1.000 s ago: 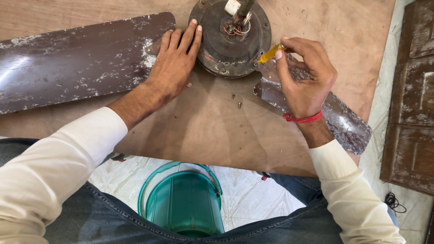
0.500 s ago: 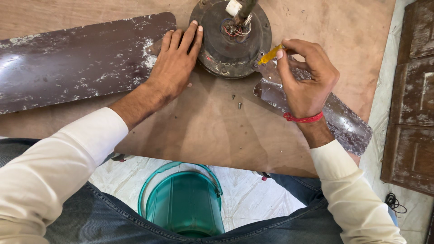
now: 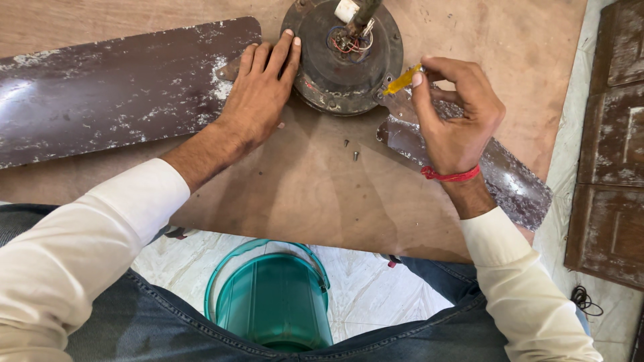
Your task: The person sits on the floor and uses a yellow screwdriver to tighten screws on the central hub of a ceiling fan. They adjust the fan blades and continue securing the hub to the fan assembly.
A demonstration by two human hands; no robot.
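Yellow tool: translucent-handled screwdriver (image 3: 402,80) pinched in right hand (image 3: 456,114), long axis pointing left into the round rusty fan motor (image 3: 345,57)
Left hand (image 3: 261,90): flat, fingers spread, pressing motor's left edge
Screws (image 3: 351,149): loose on plywood counter (image 3: 302,194)

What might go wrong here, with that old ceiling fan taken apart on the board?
The two loose screws lie unguarded on the wooden board and might roll off. The right hand works a yellow-handled tool at the motor hub; a slip could jab the left hand pressed beside it. Exposed wires could snag.
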